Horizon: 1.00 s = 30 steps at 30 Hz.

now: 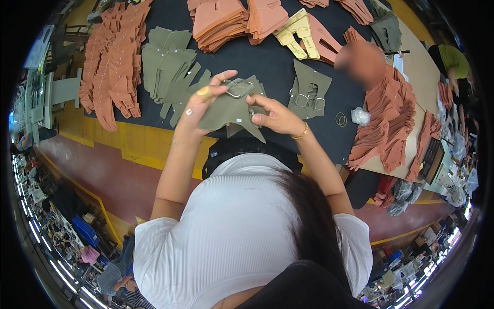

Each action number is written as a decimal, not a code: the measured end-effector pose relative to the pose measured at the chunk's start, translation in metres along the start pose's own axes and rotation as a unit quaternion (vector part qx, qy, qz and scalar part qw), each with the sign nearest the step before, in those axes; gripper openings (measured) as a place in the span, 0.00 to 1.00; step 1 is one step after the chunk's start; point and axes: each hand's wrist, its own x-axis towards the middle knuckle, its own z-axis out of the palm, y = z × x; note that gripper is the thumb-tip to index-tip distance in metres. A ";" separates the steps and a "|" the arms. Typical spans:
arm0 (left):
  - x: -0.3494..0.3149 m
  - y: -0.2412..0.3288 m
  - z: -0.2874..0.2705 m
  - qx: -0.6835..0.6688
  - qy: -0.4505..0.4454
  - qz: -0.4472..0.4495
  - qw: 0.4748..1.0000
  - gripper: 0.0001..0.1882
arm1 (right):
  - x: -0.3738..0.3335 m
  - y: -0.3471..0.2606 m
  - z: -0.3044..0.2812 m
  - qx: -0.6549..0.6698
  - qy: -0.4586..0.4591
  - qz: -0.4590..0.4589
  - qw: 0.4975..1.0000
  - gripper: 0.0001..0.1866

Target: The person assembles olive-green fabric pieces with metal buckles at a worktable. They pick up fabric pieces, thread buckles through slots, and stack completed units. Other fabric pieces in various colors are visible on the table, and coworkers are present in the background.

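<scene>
Both my hands hold up an olive green cut piece above the near edge of the dark table. A silver metal buckle sits at its upper part. My left hand grips the piece's left side, fingertips beside the buckle. It has a yellow band on one finger and a small white sticker. Thumb and fingers of my right hand pinch the right edge, where a bit of metal shows. To the right lies another olive piece with two metal buckles.
Olive pieces are stacked at left, beside rows of rust-orange pieces. More orange stacks lie at the back and right. Yellow templates, a clear plastic bag and thin rings are on the table. A person stands far right.
</scene>
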 end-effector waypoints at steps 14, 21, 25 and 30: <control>-0.003 -0.056 0.012 -0.208 -0.083 -0.150 0.963 0.24 | 0.004 -0.040 0.009 -0.332 0.148 -0.053 0.930 0.28; -0.012 -0.034 0.013 -0.040 0.006 -0.042 0.998 0.21 | -0.009 -0.043 0.011 -0.432 0.152 -0.144 0.877 0.28; -0.014 -0.026 0.018 -0.032 -0.017 -0.004 0.999 0.20 | -0.008 -0.041 0.017 -0.450 0.169 -0.186 0.857 0.24; -0.018 -0.029 0.013 0.010 0.012 -0.016 1.000 0.22 | -0.012 -0.038 0.022 -0.308 0.167 -0.069 0.934 0.24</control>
